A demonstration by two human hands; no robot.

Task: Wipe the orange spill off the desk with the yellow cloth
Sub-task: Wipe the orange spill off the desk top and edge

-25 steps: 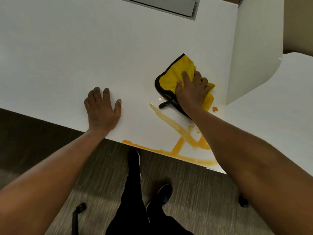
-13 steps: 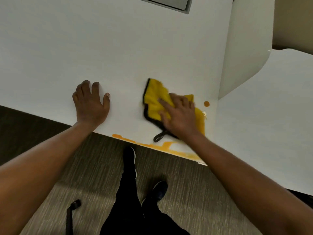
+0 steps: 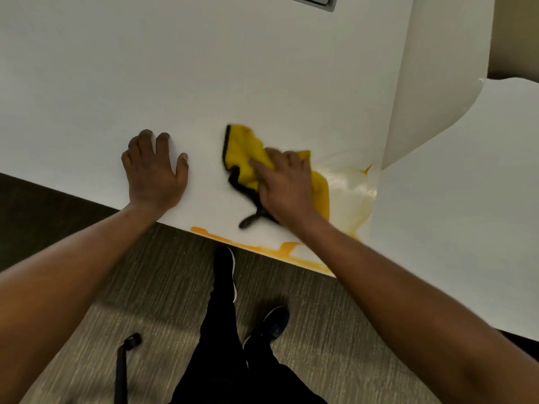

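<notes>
**A:** Near the front edge of the white surface (image 3: 262, 68), the right hand (image 3: 287, 189) lies flat with fingers spread on the yellow cloth (image 3: 242, 154), pressing it down rather than pinching it. The cloth sits bunched under the palm, its dark border and hanging loop (image 3: 250, 220) pointing toward the edge.

**B:** And the left hand (image 3: 154, 170)?

**A:** Open, palm down on bare surface, well left of the cloth; it appears to brace the body.

**B:** Which step is this?

**A:** Mid-wipe, by the look of it. The orange spill (image 3: 287, 247) is only partly cleared: a thick line runs along the front edge, below the cloth, and a thin wet smear (image 3: 354, 188) spreads to the cloth's right, up to the white side panel (image 3: 437, 83).

**B:** What does the next move call for?

**A:** Probably drawing the cloth toward the edge line, keeping flat pressure so liquid is lifted rather than pushed over onto the floor (image 3: 151, 290), then a pass rightward over the smear.
</notes>
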